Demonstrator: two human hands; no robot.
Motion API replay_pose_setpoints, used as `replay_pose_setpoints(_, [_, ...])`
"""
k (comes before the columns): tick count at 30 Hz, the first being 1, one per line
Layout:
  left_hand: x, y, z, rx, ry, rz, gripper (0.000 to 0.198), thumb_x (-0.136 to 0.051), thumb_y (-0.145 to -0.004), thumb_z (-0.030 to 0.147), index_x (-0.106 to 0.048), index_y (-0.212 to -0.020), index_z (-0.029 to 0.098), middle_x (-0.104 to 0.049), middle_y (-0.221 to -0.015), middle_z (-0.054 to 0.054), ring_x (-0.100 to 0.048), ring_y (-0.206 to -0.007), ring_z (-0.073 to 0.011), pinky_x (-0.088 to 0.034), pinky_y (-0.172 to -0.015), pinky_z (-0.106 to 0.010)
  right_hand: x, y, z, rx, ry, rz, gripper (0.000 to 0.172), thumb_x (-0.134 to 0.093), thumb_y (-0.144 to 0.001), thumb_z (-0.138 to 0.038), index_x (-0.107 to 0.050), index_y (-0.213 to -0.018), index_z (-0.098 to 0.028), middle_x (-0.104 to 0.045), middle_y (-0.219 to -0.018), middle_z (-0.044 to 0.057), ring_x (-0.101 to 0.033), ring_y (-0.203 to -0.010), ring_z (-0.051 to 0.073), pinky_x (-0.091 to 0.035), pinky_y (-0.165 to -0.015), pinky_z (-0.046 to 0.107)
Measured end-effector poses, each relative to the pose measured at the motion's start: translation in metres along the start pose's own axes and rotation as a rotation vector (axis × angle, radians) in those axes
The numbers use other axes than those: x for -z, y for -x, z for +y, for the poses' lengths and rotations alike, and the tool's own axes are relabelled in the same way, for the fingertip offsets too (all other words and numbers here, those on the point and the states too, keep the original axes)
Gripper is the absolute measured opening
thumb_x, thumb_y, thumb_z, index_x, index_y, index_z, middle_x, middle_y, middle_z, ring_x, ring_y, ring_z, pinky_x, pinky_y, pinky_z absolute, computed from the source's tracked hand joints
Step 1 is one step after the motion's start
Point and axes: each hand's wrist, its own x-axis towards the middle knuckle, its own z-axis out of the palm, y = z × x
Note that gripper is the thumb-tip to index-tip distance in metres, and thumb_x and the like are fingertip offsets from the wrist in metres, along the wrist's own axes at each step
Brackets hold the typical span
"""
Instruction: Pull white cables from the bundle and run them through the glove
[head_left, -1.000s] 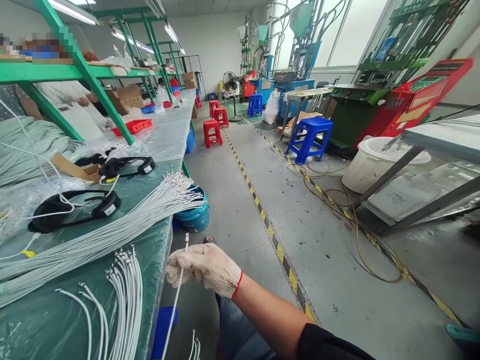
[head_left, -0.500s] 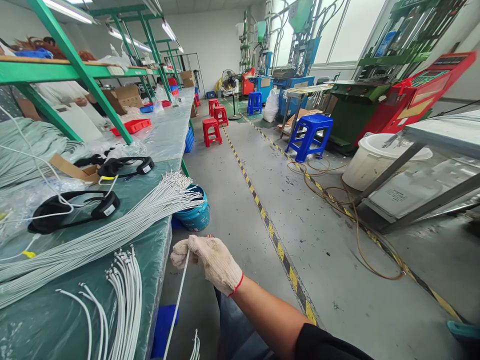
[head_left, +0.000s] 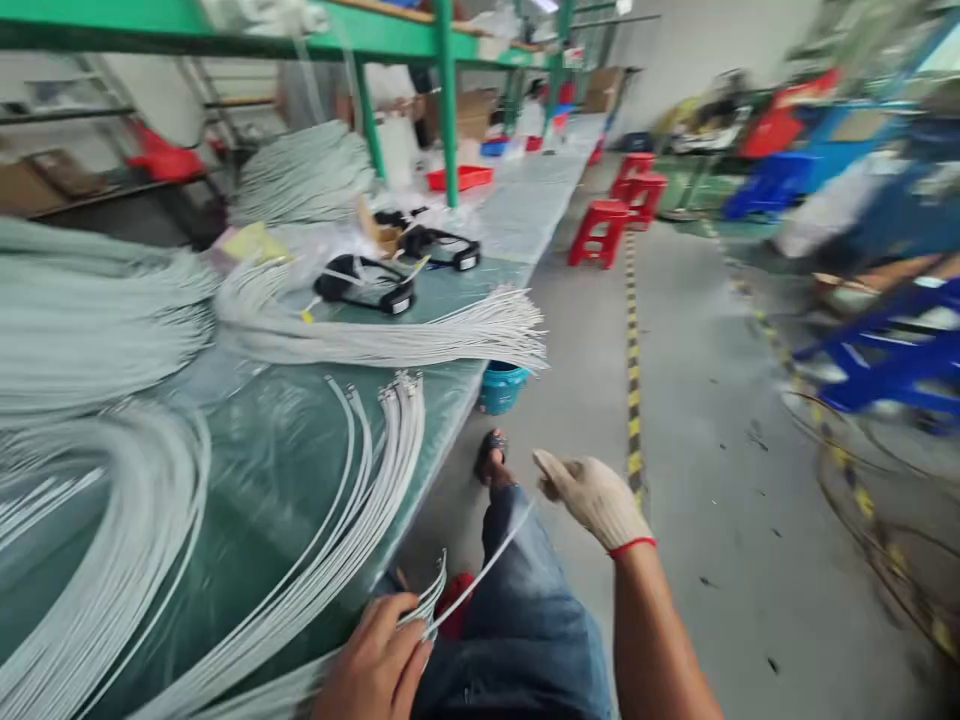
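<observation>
My bare left hand [head_left: 375, 660] sits at the table's front edge, its fingers pinched on a small bunch of white cables [head_left: 431, 600] whose ends stick up past the thumb. My right hand [head_left: 589, 495], in a knit glove with a red cuff, is closed on a single white cable [head_left: 487, 565] that stretches from the bunch up to it, over my lap. Beside my left hand a longer bundle of white cables [head_left: 375, 480] curves across the green table [head_left: 285, 460]. The picture is blurred by motion.
Further back lie a fanned cable bundle [head_left: 450, 335], black headsets [head_left: 367, 285] and large cable coils [head_left: 90, 320]. A green shelf frame [head_left: 446, 90] stands over the table. A teal bucket [head_left: 501, 385] sits below the edge. Red stools [head_left: 600, 230] and a blue stool [head_left: 885, 360] stand on the floor.
The view has swung left and down, bringing my left hand and lap into sight. My gloved right hand has drawn the single cable out to the right.
</observation>
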Motion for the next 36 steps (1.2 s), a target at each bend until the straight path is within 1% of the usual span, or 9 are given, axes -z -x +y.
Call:
replay_pose_setpoints(2, [-0.008,0.001,0.011,0.045,-0.181,-0.055,0.024,-0.060,-0.093,0.016,-0.069,-0.115,0.020,-0.076,-0.115,-0.008,-0.074,-0.106,-0.0251,-0.064,-0.094,-0.038,0.000,-0.007,0.021,-0.031,0.200,-0.067,0.062,-0.046,-0.096,-0.068,-0.078,-0.070,-0.021,-0.073,-0.067,0.011,-0.071,-0.075,0.024,-0.048,-0.069,0.029])
replay_pose_setpoints(5, [-0.013,0.005,0.029,0.195,-0.272,-0.208,0.035,-0.065,-0.090,0.017,-0.065,-0.124,0.015,-0.077,-0.105,-0.011,-0.075,-0.096,-0.0307,-0.065,-0.089,-0.049,-0.016,-0.010,0.038,0.014,0.437,-0.158,0.065,-0.036,-0.100,-0.067,-0.081,-0.081,-0.024,-0.076,-0.074,0.010,-0.073,-0.076,0.025,-0.048,-0.068,0.029])
replay_pose_setpoints(10, [-0.009,0.006,0.040,0.254,-0.197,-0.278,0.034,-0.069,-0.090,0.025,-0.064,-0.123,0.021,-0.077,-0.102,-0.006,-0.074,-0.092,-0.0261,-0.064,-0.086,-0.043,-0.072,0.004,0.023,0.254,0.579,-0.276,0.058,-0.036,-0.103,-0.065,-0.080,-0.101,-0.028,-0.080,-0.091,0.010,-0.076,-0.089,0.027,-0.044,-0.068,0.029])
replay_pose_setpoints(14, [-0.003,0.005,0.032,0.278,-0.173,-0.160,0.027,-0.064,-0.094,0.020,-0.063,-0.121,0.019,-0.075,-0.108,-0.007,-0.072,-0.102,-0.0246,-0.063,-0.091,-0.039,-0.109,0.017,-0.001,0.433,0.546,-0.359,0.051,-0.039,-0.106,-0.057,-0.079,-0.106,-0.026,-0.080,-0.100,0.010,-0.075,-0.093,0.025,-0.044,-0.071,0.028])
replay_pose_setpoints(21, [0.009,0.016,0.025,0.146,-0.096,-0.096,0.021,-0.051,-0.098,0.018,-0.063,-0.115,0.019,-0.076,-0.085,-0.002,-0.073,-0.077,-0.0198,-0.059,-0.064,-0.029,-0.130,0.036,-0.020,0.609,0.536,-0.482,0.043,-0.042,-0.107,-0.047,-0.078,-0.107,-0.025,-0.079,-0.107,0.009,-0.073,-0.097,0.025,-0.044,-0.078,0.030])
replay_pose_setpoints(25, [0.023,0.005,0.019,0.071,-0.080,0.235,0.022,-0.042,-0.103,0.016,-0.062,-0.112,0.019,-0.074,-0.087,-0.001,-0.072,-0.078,-0.0140,-0.057,-0.069,-0.024,-0.129,0.041,-0.025,0.605,0.585,-0.493,0.045,-0.039,-0.108,-0.045,-0.079,-0.104,-0.024,-0.079,-0.106,0.010,-0.072,-0.094,0.024,-0.042,-0.077,0.031])
replay_pose_setpoints(29, [0.047,0.002,-0.003,0.184,-0.352,0.488,0.019,-0.050,-0.103,0.024,-0.063,-0.115,0.018,-0.075,-0.097,-0.006,-0.071,-0.092,-0.0179,-0.057,-0.084,-0.029,-0.125,0.043,-0.030,0.594,0.576,-0.521,0.046,-0.037,-0.109,-0.042,-0.079,-0.099,-0.024,-0.078,-0.103,0.009,-0.072,-0.093,0.023,-0.040,-0.076,0.030])
replay_pose_setpoints(32, [0.062,0.009,-0.027,0.337,-0.521,0.459,0.037,-0.048,-0.103,0.044,-0.068,-0.112,0.014,-0.075,-0.098,-0.010,-0.071,-0.090,-0.0242,-0.059,-0.072,-0.035,-0.123,0.045,-0.033,0.579,0.553,-0.537,0.046,-0.039,-0.109,-0.042,-0.079,-0.097,-0.023,-0.078,-0.100,0.009,-0.072,-0.093,0.024,-0.039,-0.075,0.031])
replay_pose_setpoints(36, [0.067,0.013,-0.049,0.469,-0.339,0.386,0.059,-0.038,-0.100,0.066,-0.074,-0.089,0.021,-0.077,-0.082,-0.005,-0.071,-0.077,-0.0223,-0.057,-0.065,-0.035,-0.123,0.048,-0.035,0.546,0.489,-0.511,0.045,-0.042,-0.108,-0.046,-0.078,-0.097,-0.022,-0.078,-0.101,0.009,-0.072,-0.093,0.024,-0.038,-0.073,0.031])
